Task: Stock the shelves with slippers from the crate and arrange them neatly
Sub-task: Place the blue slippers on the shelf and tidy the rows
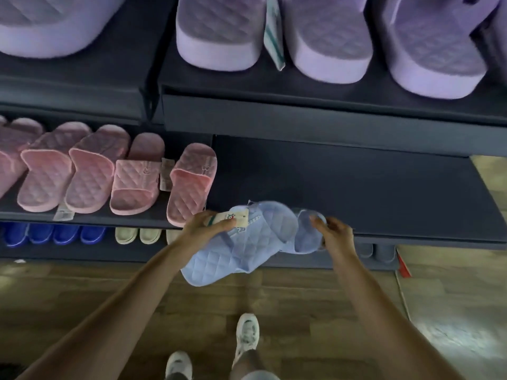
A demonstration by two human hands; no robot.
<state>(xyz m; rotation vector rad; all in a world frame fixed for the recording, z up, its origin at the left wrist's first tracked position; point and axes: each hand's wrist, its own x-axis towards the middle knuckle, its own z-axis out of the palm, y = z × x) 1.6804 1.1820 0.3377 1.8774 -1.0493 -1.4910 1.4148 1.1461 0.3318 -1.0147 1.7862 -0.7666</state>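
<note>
— Where are the blue slippers [255, 242]?

— Off the shelves, held in the air between both hands, at the front edge of the middle shelf [356, 187]. They are level with its bare dark stretch, just right of the row of pink slippers [109, 174].

— And the hands?

— The left hand [208, 226] grips the near slipper [233, 256] at the left side of its strap, fingers curled, thumb pressing down the paper tag [234, 218]. The right hand [336, 234] pinches the rim of the second slipper [308, 231] with bent fingers. So the pair lies between the hands, the near slipper below and right of the left hand, the second just left of the right.

— Which way does the near one point?

— Its long axis runs on a slant. The heel hangs low and left over the wooden floor [301, 297], and the toe end rises up and right toward the shelf. Its quilted footbed faces up.

— The second?

— It touches the first at the toe end and is turned partly on edge. I cannot tell which way it points.
</note>
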